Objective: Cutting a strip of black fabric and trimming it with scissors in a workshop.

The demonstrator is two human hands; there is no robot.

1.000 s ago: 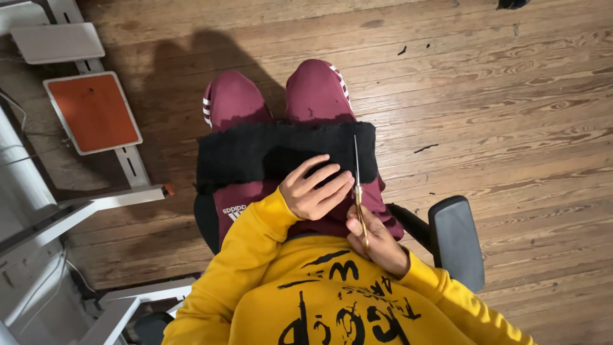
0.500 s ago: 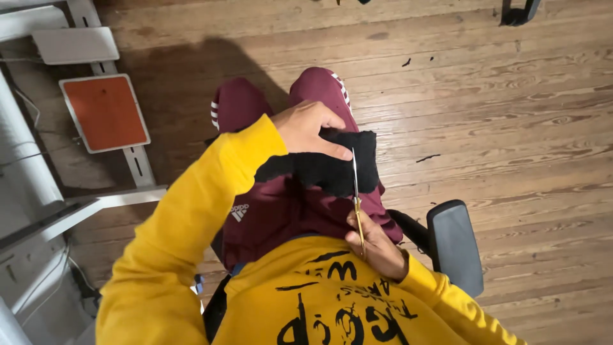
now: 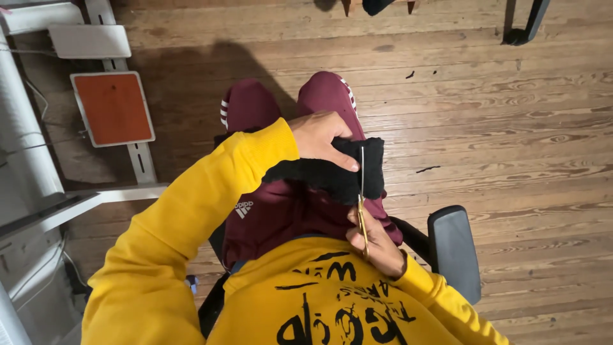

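Left hand [image 3: 322, 137] pinches black fleece cloth [image 3: 332, 174] taut while right hand [image 3: 377, 239] grips gold-handled scissors [image 3: 362, 191]; blades near fingertips risk a nick.

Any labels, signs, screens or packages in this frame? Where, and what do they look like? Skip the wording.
Logo: small white mark on the maroon trousers, left thigh.
Print: black lettering and shapes across the yellow sweatshirt, bottom centre.
Orange panel: plain rounded square with a white rim, on the floor upper left.
No screens or packages.
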